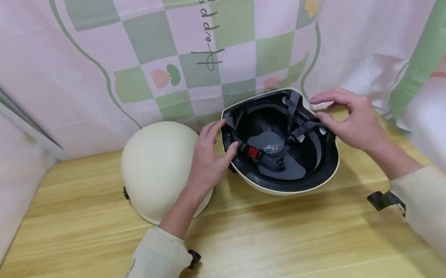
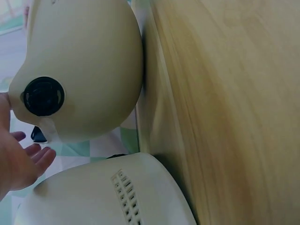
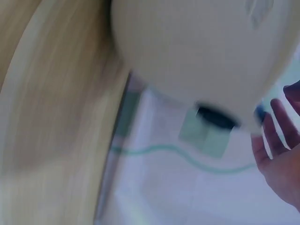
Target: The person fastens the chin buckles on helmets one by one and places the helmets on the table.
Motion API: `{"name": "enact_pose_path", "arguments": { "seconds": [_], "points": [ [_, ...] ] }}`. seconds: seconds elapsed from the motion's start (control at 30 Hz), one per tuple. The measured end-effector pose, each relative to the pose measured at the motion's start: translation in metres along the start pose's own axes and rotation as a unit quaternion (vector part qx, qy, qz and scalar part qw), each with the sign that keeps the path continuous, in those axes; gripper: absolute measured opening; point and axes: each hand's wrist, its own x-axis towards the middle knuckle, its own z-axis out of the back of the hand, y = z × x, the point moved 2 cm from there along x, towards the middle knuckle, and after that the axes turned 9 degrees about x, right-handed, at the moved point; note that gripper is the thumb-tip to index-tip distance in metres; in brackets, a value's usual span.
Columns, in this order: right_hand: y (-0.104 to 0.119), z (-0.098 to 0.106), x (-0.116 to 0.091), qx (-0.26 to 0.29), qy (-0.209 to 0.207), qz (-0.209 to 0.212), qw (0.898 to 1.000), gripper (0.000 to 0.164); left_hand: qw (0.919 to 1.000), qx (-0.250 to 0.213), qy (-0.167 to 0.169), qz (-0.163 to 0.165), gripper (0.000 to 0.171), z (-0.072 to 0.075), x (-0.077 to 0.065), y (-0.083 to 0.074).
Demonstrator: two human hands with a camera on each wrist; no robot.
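helmet (image 1: 273, 143) sits upturned between left hand (image 1: 210, 157) and right hand (image 1: 355, 121)

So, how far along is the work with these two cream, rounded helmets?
Apparently done: one cream, rounded helmet sits dome-up on the pale wooden table. In hand: the left hand and right hand touch the upturned cream helmet. Perhaps remaining: arranging the dark fabric straps, which lie across its black interior.
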Motion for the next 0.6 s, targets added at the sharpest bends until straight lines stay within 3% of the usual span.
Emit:
{"name": "enact_pose_path", "arguments": {
  "seconds": [0.13, 0.27, 0.37, 0.6],
  "points": [
    [-0.017, 0.016, -0.003, 0.045, 0.048, -0.064, 0.996, 0.045, 0.9992, -0.013, 0.027, 0.026, 0.06, -0.002, 0.0, 0.002],
    [-0.026, 0.024, -0.008, 0.101, 0.118, -0.128, 0.98, 0.061, 0.998, -0.021, 0.046, 0.039, 0.065, -0.004, 0.0, 0.003],
    [-0.028, 0.027, -0.009, 0.111, 0.153, -0.129, 0.973, 0.069, 0.9974, -0.023, 0.057, 0.038, 0.069, -0.006, 0.001, 0.004],
    [-0.027, 0.031, -0.011, 0.055, 0.204, -0.13, 0.969, 0.078, 0.9968, -0.026, 0.067, 0.033, 0.074, -0.007, 0.0, 0.005]
  ]
}}
